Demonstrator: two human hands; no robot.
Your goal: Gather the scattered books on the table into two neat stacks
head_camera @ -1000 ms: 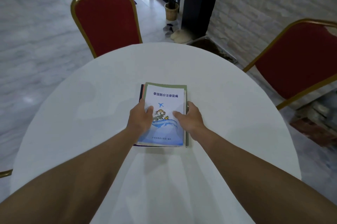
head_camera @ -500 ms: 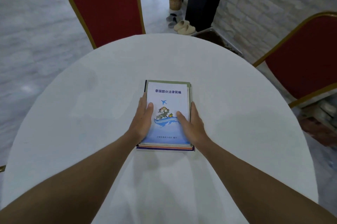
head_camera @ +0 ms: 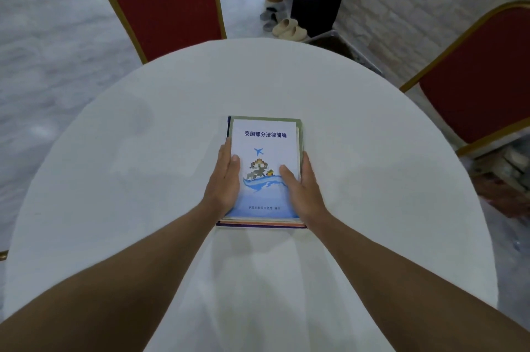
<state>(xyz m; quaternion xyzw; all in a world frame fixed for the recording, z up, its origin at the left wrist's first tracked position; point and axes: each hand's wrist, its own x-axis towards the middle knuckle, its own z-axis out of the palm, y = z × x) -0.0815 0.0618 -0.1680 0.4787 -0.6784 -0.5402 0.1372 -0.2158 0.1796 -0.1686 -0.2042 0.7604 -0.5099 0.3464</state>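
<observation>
At frame centre, the left hand (head_camera: 223, 182) and right hand (head_camera: 307, 188) press, fingers straight, against both sides of one book stack (head_camera: 265, 136) on the table (head_camera: 143, 179).

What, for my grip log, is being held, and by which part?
The stack of books, pressed between flat hands: left hand on its left edge, right hand on its right, thumbs on top.

2 bare forearms (head_camera: 137, 274), left hand (head_camera: 224, 182), right hand (head_camera: 304, 189)
</observation>
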